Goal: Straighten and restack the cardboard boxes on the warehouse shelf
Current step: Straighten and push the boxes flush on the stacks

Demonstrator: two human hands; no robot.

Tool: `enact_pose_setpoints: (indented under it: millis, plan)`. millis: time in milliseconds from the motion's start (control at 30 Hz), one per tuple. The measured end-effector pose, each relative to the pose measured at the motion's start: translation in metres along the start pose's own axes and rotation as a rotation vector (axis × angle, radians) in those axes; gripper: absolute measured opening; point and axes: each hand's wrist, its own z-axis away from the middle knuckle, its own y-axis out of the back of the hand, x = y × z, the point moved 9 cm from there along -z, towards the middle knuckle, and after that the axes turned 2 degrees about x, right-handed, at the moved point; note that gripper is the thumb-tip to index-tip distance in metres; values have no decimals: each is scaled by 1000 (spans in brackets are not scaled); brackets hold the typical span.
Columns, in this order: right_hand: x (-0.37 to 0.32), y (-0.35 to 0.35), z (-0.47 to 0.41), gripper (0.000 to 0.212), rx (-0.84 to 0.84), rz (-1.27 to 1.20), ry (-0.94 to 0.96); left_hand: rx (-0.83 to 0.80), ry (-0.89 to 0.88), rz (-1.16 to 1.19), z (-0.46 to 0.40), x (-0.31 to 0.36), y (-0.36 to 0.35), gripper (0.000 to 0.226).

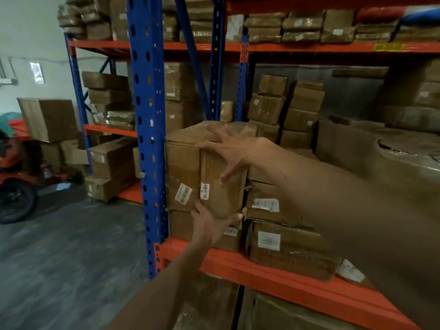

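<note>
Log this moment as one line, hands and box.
right hand: spread on top front edge of tall cardboard box | left hand: pressed against its lower front | box: end of shelf stack, beside blue upright

Top box point(183, 163) under right fingers point(215, 133): brown cardboard, matt, creased; tape strips faintly glossy.
Labels point(183, 194) just above left fingers point(198, 207): white paper, matt.
Torn box point(269, 194) right of left fingers: cardboard, ragged corner.
Upright point(147, 139) left of fingers: blue painted metal, perforated, smooth.
Beam point(262, 270) below fingers: orange painted metal, slight sheen.
Floor point(71, 246): grey concrete, matt, streaked.
Packages point(302, 22) far above fingers: shiny plastic film wrap.
</note>
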Motion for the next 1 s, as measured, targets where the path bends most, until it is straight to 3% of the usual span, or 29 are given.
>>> enact_pose_setpoints:
  millis: [167, 433, 600, 733, 833, 933, 1000]
  plan:
    - [10, -17, -11, 114, 15, 4, -161, 42, 43, 168, -8, -2, -19, 158]
    - [3, -13, 7, 104, 79, -45, -182, 224, 68, 351, 6, -12, 4, 105]
    - [-21, 8, 31, 100, 96, -27, -129, 244, 48, 554, 40, -31, 17, 89]
    - [-43, 11, 45, 100, 110, -12, -96, 87, 190, 789, 55, -48, 4, 110]
    - [-40, 7, 43, 109, 37, -7, -136, -32, 248, 1085, 59, -32, -9, 114]
    - [-31, 9, 35, 129, -72, -43, -191, -4, 259, 1146, 54, -25, -9, 115]
    - [-34, 12, 30, 137, -106, -46, -174, 21, 262, 1158, 50, -27, -8, 104]
